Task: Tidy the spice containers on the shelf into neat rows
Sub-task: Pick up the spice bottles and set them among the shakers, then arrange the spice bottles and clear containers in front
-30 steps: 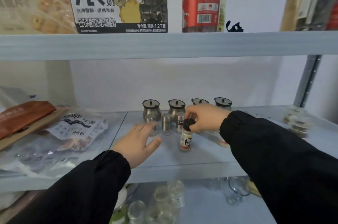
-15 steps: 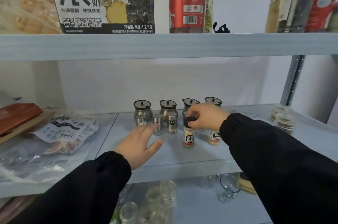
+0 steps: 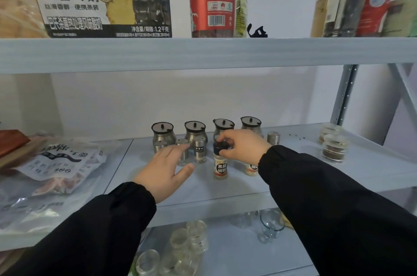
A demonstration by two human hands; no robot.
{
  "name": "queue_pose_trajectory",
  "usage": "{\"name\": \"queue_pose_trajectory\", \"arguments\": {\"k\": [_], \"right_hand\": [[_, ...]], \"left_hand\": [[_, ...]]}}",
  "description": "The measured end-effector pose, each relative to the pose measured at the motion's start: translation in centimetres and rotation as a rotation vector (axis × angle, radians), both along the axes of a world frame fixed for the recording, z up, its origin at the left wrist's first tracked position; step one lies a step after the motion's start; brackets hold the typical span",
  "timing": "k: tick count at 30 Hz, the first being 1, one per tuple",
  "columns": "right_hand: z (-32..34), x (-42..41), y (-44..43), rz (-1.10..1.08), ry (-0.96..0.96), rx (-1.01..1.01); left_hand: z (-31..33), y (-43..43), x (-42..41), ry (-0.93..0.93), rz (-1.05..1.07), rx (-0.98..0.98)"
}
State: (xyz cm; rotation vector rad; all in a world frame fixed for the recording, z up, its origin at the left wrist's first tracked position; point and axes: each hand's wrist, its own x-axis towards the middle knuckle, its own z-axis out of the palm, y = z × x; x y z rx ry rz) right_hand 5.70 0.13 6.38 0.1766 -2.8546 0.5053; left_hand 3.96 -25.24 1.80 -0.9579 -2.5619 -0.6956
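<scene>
Grey shelf: four lidded steel jars at rear, small shakers before them. Pepper bottle, pale powder inside, upright in front; right hand pinches its black cap. Left hand hovers, fingers spread.

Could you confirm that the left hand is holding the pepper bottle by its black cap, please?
Not quite: in the head view, the right hand holds the pepper bottle by its black cap; the left hand is open, holding nothing.
</scene>
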Motion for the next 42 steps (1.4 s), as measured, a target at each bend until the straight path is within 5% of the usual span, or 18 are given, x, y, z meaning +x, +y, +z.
{"name": "queue_pose_trajectory", "arguments": {"k": [15,28,42], "right_hand": [[0.8,2.1,3.9,0.062,0.116,-0.092],[1.4,3.8,16.3,0.042,0.307,-0.05],[-1.8,8.4,32.8,-0.214,0.08,-0.075]], "left_hand": [[2.6,5.9,-0.2,0.086,-0.01,0.037],[4.7,16.4,-0.1,0.163,-0.02,0.031],[3.6,29.2,2.3,0.144,-0.121,0.031]]}}
